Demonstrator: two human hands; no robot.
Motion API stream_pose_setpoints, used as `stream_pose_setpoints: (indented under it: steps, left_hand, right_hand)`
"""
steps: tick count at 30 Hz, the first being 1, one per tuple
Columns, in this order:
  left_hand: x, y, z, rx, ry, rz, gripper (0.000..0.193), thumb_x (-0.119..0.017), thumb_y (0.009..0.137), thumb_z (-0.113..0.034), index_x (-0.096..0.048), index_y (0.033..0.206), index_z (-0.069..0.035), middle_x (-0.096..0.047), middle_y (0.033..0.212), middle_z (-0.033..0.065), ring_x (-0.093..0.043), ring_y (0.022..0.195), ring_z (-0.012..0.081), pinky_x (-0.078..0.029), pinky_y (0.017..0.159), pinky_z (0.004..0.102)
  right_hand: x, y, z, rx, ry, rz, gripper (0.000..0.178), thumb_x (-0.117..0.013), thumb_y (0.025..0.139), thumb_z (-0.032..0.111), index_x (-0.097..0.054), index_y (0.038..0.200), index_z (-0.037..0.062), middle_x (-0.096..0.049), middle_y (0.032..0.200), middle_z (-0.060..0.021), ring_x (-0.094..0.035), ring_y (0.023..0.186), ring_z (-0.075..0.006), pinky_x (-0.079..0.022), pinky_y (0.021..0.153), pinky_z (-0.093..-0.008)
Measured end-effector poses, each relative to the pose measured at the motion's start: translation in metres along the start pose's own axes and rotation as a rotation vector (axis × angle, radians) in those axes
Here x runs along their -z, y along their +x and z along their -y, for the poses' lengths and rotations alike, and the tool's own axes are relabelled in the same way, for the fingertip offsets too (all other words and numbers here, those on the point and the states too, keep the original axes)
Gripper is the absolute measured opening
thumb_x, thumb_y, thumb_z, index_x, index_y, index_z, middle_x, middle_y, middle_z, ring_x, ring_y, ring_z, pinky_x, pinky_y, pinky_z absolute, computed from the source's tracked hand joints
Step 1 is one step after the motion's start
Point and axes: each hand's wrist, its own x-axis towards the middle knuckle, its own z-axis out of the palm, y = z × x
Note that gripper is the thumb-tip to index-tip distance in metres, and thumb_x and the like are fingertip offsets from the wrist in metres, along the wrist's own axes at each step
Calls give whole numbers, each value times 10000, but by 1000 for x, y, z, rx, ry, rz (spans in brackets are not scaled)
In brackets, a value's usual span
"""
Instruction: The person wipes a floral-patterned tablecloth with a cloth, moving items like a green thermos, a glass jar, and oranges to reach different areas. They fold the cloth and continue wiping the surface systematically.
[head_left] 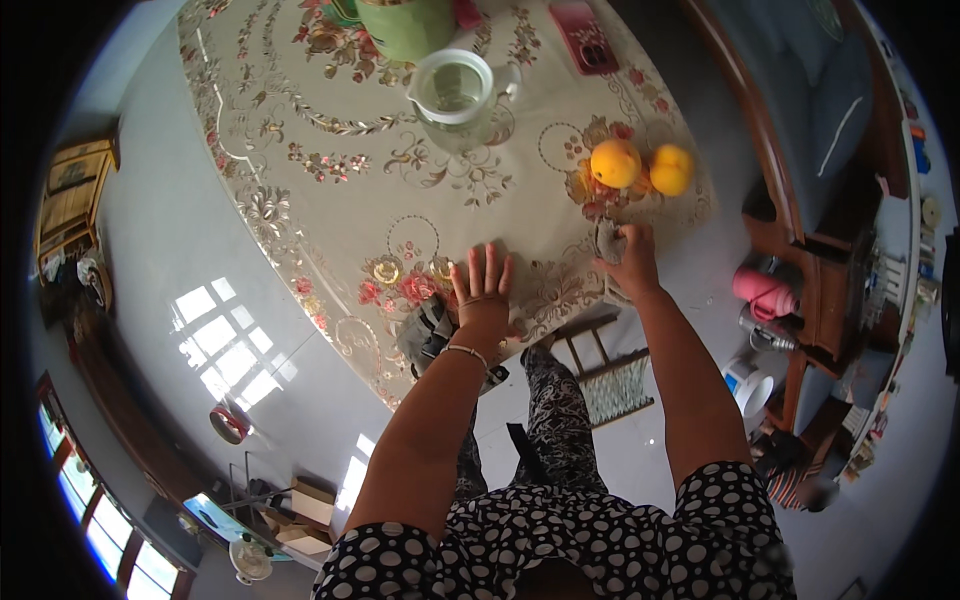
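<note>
Tablecloth (440, 190), floral and beige, covers the table; its near edge lies under both hands. The left hand (483, 290) rests flat on it, fingers spread apart, pressing the cloth near the edge. The right hand (632, 258) is closed on a bunched fold of cloth at the edge, just below two oranges (640, 166). The cloth looks mostly smooth, though the grasped part is still rumpled. A glass jug (455, 95) stands farther back.
</note>
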Motion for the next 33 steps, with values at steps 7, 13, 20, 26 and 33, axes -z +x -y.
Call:
stream_pose_setpoints:
  steps: [7,13,20,26,33]
  left_hand:
    - [30,18,21,20,-501,-571,1156,-869,533,-431,-242,1424,-44,-272,1441,201,-226,1344,426,-191,1073,571]
    - [94,100,30,163,-884,-1272,1167,-902,545,-245,-168,1417,5,-315,1386,236,-296,1319,401,-294,1095,452]
    - [99,174,19,462,-1052,-1453,1232,-921,525,-189,-98,1428,-30,-284,1396,206,-330,1285,365,-289,1079,451]
    - [117,179,24,544,-1117,-1480,1035,-902,574,-204,-259,1363,-18,-401,1308,178,-443,1197,307,-350,1038,409]
    - [125,168,44,480,-1009,-1420,886,-883,606,-231,-393,1304,11,-506,1249,164,-529,1125,266,-418,983,387]
  right_hand:
    - [8,8,0,-40,-10,89,611,-886,580,193,-470,1006,58,-437,1047,-153,-465,990,-354,-424,846,-445]
    - [9,6,-3,35,78,50,619,-885,564,184,-455,995,70,-440,1021,-150,-463,969,-362,-418,831,-452]
    - [17,5,-3,181,82,100,649,-880,565,129,-431,1030,68,-448,1004,-150,-472,939,-363,-432,802,-453]
    - [23,9,-11,201,112,189,618,-869,561,136,-440,1002,82,-453,1027,-151,-483,969,-382,-455,800,-463]
    - [23,6,-14,141,135,179,468,-779,605,54,-495,976,92,-476,1044,-132,-510,991,-356,-479,793,-425]
